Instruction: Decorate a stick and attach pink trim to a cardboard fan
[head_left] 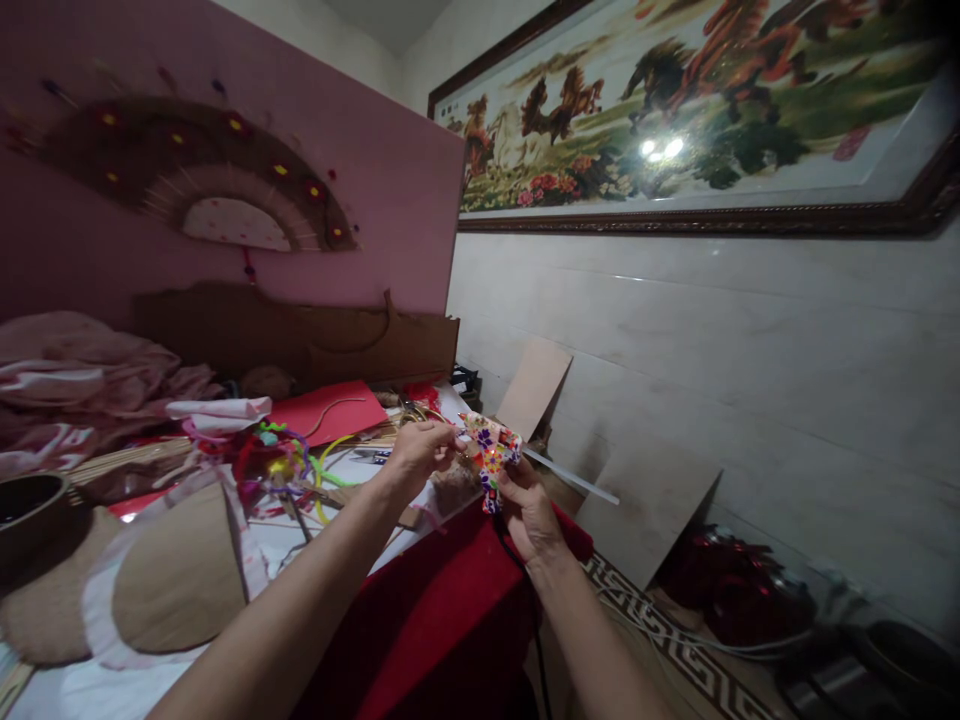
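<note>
My right hand [531, 512] is wrapped round the handle of a flower-patterned hot glue gun [491, 447]. Out of its back end sticks a long translucent glue stick [576, 476], and a black cord [512, 552] hangs from the handle. My left hand [424, 452] is beside the gun's front end, fingers pinched together; what they hold, if anything, is too small to make out. Below and left of that hand lie scissors [371, 456] on the cluttered white table top [341, 470].
Coloured pipe cleaners [289, 455], a red sheet [330, 410] and cut cardboard pieces [180, 570] cover the table. A brown bowl [34, 500] stands at left. Behind rises a pink board [405, 220] bearing a decorated fan [202, 170]. Red cloth [427, 610] drapes the front edge.
</note>
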